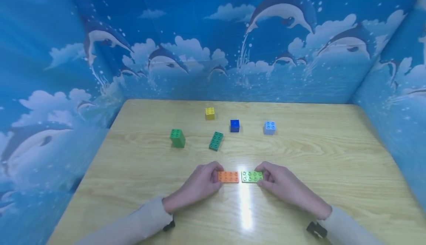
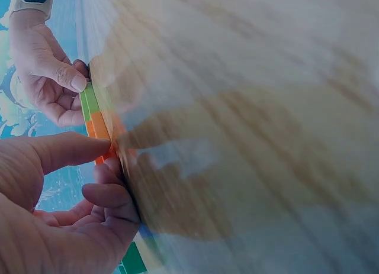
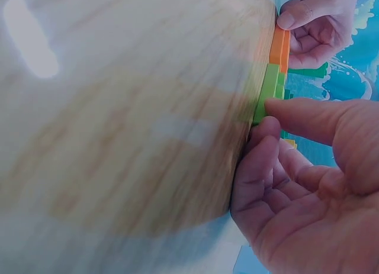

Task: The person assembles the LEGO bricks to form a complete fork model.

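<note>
My left hand [image 1: 202,182] pinches the left end of an orange building brick [image 1: 228,177] lying studs-up on the table. From the other side my right hand [image 1: 281,183] pinches the right end of a light green brick [image 1: 252,177], also studs-up. The two flat bricks lie end to end in one line, with a narrow gap between them in the head view. In the left wrist view, thumb and fingers hold the orange brick [image 2: 102,132] at its edges. The right wrist view has the light green brick [image 3: 269,92] between thumb and fingertips.
Beyond the hands stand a tall green brick [image 1: 178,138], a dark green flat brick [image 1: 216,141], a yellow brick [image 1: 210,113], a dark blue brick [image 1: 234,126] and a light blue brick [image 1: 269,128]. A dolphin-print curtain [image 1: 199,60] surrounds the wooden table [image 1: 319,145].
</note>
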A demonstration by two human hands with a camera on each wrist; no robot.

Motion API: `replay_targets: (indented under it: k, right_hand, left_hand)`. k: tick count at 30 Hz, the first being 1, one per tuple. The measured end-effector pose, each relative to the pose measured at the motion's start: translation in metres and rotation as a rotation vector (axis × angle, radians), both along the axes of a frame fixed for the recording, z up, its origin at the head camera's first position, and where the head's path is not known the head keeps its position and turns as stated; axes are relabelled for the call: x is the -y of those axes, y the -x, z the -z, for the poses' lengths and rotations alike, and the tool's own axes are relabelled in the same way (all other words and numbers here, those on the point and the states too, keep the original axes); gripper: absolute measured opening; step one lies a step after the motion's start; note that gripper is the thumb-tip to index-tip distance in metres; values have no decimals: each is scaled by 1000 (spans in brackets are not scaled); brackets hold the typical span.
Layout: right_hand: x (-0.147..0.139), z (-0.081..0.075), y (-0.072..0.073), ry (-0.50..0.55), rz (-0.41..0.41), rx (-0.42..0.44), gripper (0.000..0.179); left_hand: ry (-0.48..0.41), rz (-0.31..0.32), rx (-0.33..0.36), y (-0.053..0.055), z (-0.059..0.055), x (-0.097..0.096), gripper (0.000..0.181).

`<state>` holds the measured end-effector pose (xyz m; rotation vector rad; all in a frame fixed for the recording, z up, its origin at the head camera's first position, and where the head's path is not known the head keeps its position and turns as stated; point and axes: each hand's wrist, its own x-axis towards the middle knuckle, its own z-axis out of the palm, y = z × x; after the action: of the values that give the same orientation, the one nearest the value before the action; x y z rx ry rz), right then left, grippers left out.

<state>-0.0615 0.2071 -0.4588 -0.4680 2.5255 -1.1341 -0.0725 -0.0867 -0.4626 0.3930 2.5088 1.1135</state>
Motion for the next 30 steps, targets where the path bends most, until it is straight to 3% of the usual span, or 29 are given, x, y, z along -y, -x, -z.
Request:
replay_targets:
  k: [6,14,30]
  right_hand:
    - [1,1,-1,29,-14,5,35]
    - [1,3,1,-1,-13,-10,34]
    - [2,3,4,10,-25,-10,31]
  left_hand:
    - [-8,-4,34,2,4,1,38]
    - [-47,30,21,4,3,2,37]
    - [-33,23,-13,6,5,3,37]
